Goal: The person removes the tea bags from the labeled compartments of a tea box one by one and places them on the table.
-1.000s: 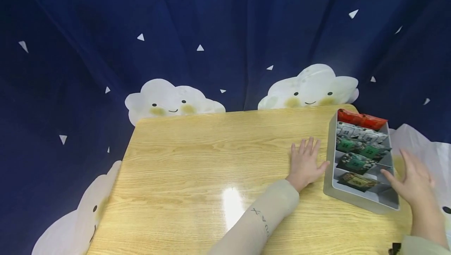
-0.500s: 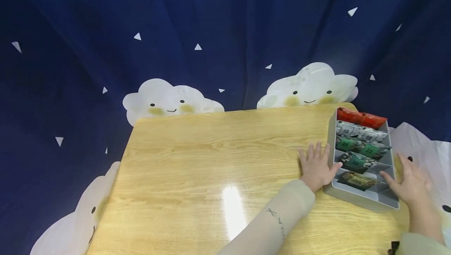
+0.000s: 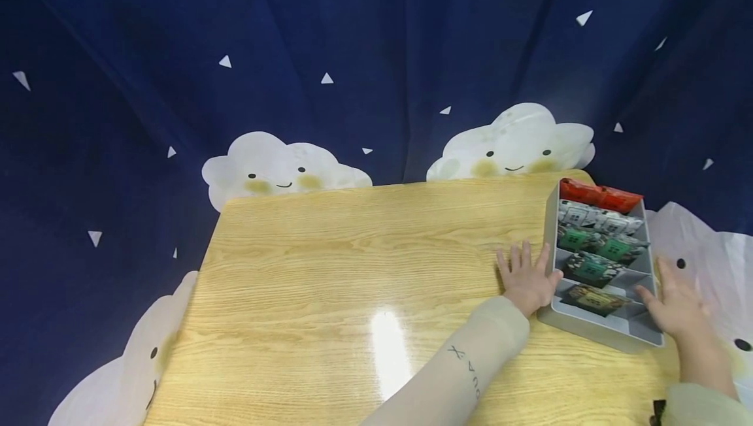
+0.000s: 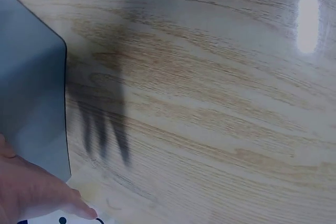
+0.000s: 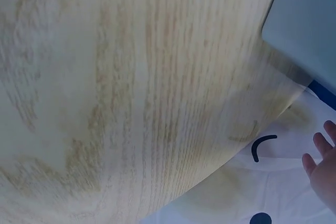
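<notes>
A grey divided box (image 3: pixel 600 336) stands at the table's right side. In it are rows of small packets: red packets (image 3: pixel 601 196) at the back, white ones (image 3: pixel 600 218), green ones (image 3: pixel 614 247), then a yellow-brown packet (image 3: pixel 595 298) in front. My left hand (image 3: pixel 528 285) lies along the box's left wall, fingers spread, thumb at the rim. Across from it, my right hand (image 3: pixel 676 305) is at the right wall, thumb reaching to the rim and fingers extended outside. The left wrist view shows the left hand (image 4: pixel 34 187) by the box wall (image 4: pixel 31 87).
The wooden table (image 3: pixel 329 282) stretches left of the box, its right edge running close beneath the right hand. A dark blue curtain (image 3: pixel 282 34) with printed clouds hangs behind and around the table. A small black object (image 3: pixel 657 411) shows by the right sleeve.
My left hand has moved right, up against the box's left wall. My right hand has shifted slightly in toward the right wall. The box stays about where it was.
</notes>
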Motion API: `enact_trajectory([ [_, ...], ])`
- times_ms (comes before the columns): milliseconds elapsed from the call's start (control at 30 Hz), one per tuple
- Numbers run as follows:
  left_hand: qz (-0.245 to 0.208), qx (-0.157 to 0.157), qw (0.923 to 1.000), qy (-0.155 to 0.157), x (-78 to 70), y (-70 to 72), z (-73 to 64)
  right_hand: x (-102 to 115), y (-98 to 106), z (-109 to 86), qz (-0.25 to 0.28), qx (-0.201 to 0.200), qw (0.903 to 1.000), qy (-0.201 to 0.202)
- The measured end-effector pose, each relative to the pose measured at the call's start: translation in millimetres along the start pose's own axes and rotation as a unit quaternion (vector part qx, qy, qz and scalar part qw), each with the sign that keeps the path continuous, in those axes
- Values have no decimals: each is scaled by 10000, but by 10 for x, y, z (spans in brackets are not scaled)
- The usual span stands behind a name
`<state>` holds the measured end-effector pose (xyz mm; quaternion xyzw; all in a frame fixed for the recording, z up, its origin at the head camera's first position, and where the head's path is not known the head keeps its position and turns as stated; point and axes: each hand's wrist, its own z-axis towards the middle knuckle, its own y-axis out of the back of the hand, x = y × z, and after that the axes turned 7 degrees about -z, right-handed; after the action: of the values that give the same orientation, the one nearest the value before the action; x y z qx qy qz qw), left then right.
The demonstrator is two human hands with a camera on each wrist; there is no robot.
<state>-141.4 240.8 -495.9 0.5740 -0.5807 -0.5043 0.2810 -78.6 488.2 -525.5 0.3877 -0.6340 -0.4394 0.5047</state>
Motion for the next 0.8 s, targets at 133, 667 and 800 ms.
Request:
enact_trajectory([
  [133,81,36,10000,-29,15,-15,-1,7,-7,3,25,169,9998,114],
  [667,-68,-316,9994,-160,119,-124,5,122,-87,68,-6,185,9990,408],
  [800,-69,-481,9988,-91,163,-151,19,182,-121,74,-146,144,9985,511],
])
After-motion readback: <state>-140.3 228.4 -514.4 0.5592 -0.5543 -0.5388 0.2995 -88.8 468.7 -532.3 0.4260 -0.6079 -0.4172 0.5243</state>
